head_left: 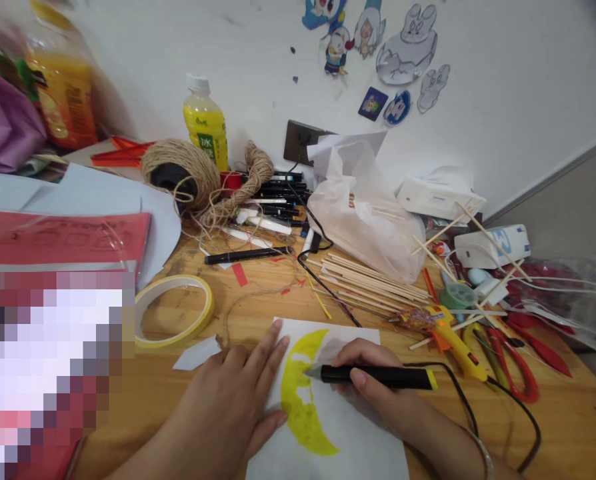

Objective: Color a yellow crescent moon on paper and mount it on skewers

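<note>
In my right hand (373, 373) is a black marker (383, 377) with a yellow end, held like a pen. Its tip touches a yellow crescent moon (298, 407) drawn on a white sheet of paper (363, 447). Small white patches show inside the moon's yellow colour. My left hand (238, 387) lies flat with fingers stretched, its fingertips resting on the sheet's left side, and it holds nothing.
Left of the sheet lie a yellow tape roll (208, 307) and a paper scrap (195, 353). Beyond are wooden sticks (378, 283), a twine ball (198, 167) and several markers. A yellow glue gun (458, 343) and red-handled scissors (515, 370) lie right, with a black cord nearby.
</note>
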Action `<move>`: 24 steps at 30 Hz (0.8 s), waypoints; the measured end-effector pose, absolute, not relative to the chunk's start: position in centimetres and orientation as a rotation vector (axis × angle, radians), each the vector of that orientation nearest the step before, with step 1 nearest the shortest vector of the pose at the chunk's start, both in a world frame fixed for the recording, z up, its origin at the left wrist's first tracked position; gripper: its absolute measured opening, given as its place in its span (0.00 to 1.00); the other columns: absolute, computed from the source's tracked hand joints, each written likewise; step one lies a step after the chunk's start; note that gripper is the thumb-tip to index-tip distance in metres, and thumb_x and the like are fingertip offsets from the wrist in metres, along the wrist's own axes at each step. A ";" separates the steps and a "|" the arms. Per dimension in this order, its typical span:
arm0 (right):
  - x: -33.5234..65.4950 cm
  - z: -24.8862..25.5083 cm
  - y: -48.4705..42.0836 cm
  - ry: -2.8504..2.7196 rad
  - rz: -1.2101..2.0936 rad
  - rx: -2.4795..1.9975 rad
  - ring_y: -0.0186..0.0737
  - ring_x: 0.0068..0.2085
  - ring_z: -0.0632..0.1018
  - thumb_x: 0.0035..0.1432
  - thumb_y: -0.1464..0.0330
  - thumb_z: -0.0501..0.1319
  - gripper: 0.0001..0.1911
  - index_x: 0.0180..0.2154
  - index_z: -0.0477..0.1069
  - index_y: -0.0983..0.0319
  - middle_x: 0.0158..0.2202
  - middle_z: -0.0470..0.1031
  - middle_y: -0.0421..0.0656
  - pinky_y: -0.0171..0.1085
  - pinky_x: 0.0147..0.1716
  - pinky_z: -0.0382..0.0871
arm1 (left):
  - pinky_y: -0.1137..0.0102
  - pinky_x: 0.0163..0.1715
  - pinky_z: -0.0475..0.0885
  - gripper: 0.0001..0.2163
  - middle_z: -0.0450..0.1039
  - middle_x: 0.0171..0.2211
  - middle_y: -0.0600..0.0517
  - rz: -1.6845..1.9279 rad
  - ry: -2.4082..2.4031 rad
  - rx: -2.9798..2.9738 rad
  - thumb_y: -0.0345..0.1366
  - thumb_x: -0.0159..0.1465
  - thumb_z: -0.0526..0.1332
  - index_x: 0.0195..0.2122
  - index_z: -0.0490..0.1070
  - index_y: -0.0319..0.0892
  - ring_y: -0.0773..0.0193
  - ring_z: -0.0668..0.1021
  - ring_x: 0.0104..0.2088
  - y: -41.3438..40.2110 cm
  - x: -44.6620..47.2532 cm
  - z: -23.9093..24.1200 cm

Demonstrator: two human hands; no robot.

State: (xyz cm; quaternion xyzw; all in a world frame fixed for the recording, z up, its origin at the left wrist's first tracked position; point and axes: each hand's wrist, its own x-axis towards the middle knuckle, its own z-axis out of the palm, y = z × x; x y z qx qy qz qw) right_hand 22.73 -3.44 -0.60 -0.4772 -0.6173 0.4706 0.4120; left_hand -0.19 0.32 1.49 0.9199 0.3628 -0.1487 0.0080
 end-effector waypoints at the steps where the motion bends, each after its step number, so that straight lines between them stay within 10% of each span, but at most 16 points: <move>1: 22.7 -0.5 -3.4 -1.551 1.173 -1.203 0.37 0.28 0.74 0.62 0.53 0.56 0.18 0.36 0.72 0.61 0.26 0.74 0.42 0.33 0.28 0.68 | 0.56 0.37 0.76 0.29 0.47 0.66 0.38 -0.463 1.135 2.877 0.38 0.62 0.57 0.64 0.54 0.39 0.47 0.77 0.44 0.3 -0.2 1.5; 24: 22.6 -0.6 -3.5 -1.464 1.201 -1.190 0.35 0.24 0.73 0.61 0.52 0.58 0.20 0.34 0.73 0.62 0.24 0.73 0.40 0.32 0.24 0.67 | 0.56 0.36 0.76 0.29 0.46 0.66 0.38 -0.447 1.134 2.878 0.37 0.62 0.58 0.64 0.54 0.39 0.47 0.77 0.44 0.4 -0.1 1.2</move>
